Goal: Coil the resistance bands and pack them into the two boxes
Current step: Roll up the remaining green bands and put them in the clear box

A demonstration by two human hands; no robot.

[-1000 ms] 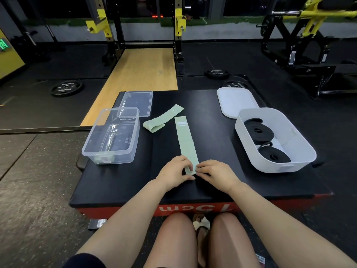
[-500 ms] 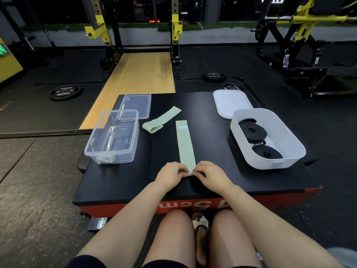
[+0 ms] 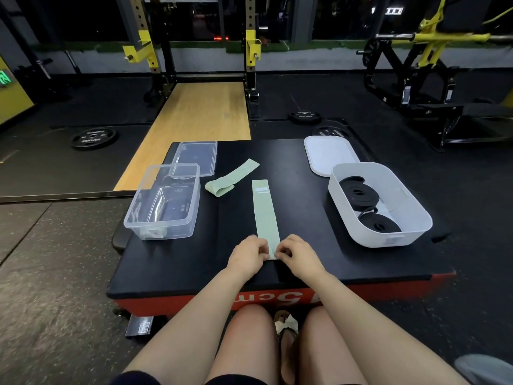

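Bare forearms, dark shorts [image 3: 133,377], cream sandal [image 3: 287,325].

head view | worn on head, single wide-angle | faces forward and down | close over desk [image 3: 172,262] near edge, knees at bottom | gym floor and rack far behind

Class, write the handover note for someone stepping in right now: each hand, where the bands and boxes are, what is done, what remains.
Left hand and right hand both pinch the near end of the flat green band, laid straight on the black platform; no roll shows yet.
A second green band lies loosely folded further back, uncoiled.
Clear box stands to the left, its clear lid off behind it; no green band inside.
White box to the right holds two coiled black bands, its white lid off behind it.
Done: black bands packed.
Left: coil both green bands, box them, probably in the clear box.
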